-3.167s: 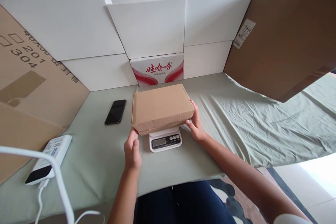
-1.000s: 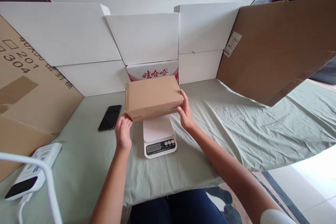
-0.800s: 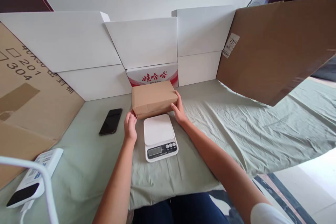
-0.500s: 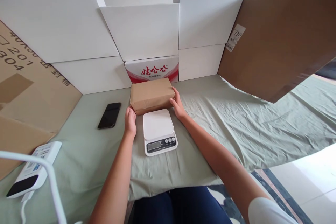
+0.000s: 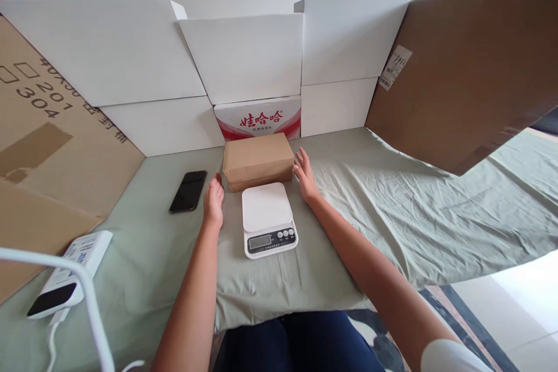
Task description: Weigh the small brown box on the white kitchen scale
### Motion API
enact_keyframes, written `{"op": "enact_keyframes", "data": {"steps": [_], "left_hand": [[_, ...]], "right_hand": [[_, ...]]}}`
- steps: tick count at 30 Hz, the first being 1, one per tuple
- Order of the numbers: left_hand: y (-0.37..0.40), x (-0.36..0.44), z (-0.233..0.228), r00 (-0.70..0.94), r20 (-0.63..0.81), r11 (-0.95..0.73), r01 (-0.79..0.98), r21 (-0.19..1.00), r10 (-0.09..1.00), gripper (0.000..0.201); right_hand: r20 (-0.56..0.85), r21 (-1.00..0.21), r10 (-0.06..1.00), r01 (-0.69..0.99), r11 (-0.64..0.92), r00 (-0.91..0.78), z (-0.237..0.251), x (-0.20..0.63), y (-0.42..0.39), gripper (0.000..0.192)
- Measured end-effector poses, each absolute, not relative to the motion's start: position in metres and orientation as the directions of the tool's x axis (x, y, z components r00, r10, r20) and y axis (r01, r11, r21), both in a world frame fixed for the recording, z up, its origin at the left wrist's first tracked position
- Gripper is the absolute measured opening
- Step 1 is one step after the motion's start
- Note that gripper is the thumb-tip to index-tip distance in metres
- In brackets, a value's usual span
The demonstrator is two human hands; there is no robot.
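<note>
A closed brown cardboard box (image 5: 259, 160) rests on the green cloth, just behind a white kitchen scale (image 5: 267, 209). My left hand (image 5: 213, 200) is beside the box's near left corner, fingers stretched out and a small gap from it. On the other side my right hand (image 5: 306, 177) stands open by the box's right end, its fingers apart and holding nothing. The scale's plate carries nothing, and its display (image 5: 260, 242) looks blank. A black smartphone (image 5: 188, 192) lies flat to the left of my left hand.
White boxes (image 5: 242, 58) form a wall at the back, above a red and white carton (image 5: 261, 119). Large cardboard panels stand at left (image 5: 65, 145) and right (image 5: 462, 75). A power strip (image 5: 72, 273) and a white curved tube (image 5: 87, 296) are at front left.
Both hands have let go of the cardboard box and moved slightly outward from its sides. The whole view has shifted a little; the box still sits behind the scale.
</note>
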State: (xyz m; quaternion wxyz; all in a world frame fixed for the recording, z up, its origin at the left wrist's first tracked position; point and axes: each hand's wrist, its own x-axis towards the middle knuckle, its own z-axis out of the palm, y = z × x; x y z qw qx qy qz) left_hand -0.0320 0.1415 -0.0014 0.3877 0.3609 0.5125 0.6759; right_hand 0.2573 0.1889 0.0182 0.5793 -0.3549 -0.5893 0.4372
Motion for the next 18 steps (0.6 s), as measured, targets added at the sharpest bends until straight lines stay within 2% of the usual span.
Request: {"op": "enact_keyframes", "data": {"steps": [6,13,18], "left_hand": [[0.138,-0.023,-0.001,-0.392,0.061,-0.13,-0.151,0.98,0.918,0.087],[0.139,-0.019,-0.004,-0.374,0.096,-0.157,-0.137,0.978,0.923,0.089],[0.136,-0.016,0.002,-0.375,0.135,-0.192,-0.12,0.974,0.917,0.094]], "right_hand": [[0.362,-0.93,0.918,-0.132,0.343,-0.163,0.013,0.253,0.194,0.1],[0.421,-0.903,0.885,0.001,0.43,-0.197,0.008,0.25,0.198,0.104],[0.469,-0.874,0.858,0.026,0.485,-0.207,0.009,0.251,0.195,0.105]]}}
